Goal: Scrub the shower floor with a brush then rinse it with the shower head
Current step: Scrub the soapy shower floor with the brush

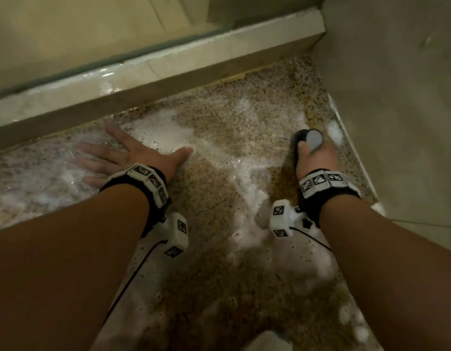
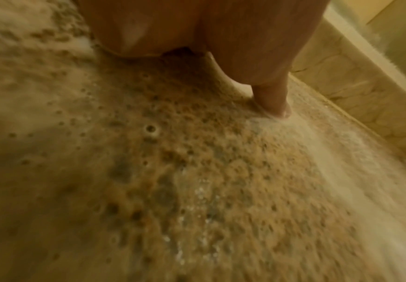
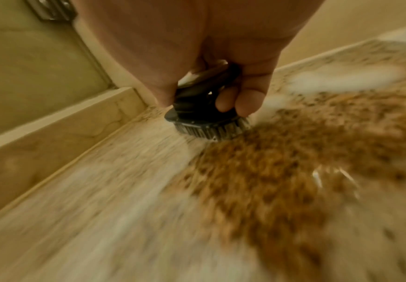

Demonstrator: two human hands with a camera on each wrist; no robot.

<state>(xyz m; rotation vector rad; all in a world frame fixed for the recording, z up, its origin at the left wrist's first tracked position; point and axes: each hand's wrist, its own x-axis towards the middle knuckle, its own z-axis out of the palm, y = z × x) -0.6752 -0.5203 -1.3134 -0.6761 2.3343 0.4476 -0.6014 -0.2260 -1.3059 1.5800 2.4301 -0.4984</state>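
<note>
Right hand (image 1: 318, 158) is gripping the brush (image 3: 204, 114), bristles pressing the foamy floor (image 1: 219, 198). Left hand (image 1: 128, 158) is lying flat, fingers spread, on suds.

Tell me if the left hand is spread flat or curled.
Spread flat: the left hand rests palm down on the soapy shower floor, fingers straight and apart, holding nothing.

left hand (image 2: 197, 38) flat on foamy speckled floor (image 2: 197, 181), low curb (image 2: 356, 91) beside

wet speckled stone shower floor (image 1: 219, 122) under foam, glossy marble curb (image 1: 148, 69), dark plastic brush (image 3: 197, 106)
</note>
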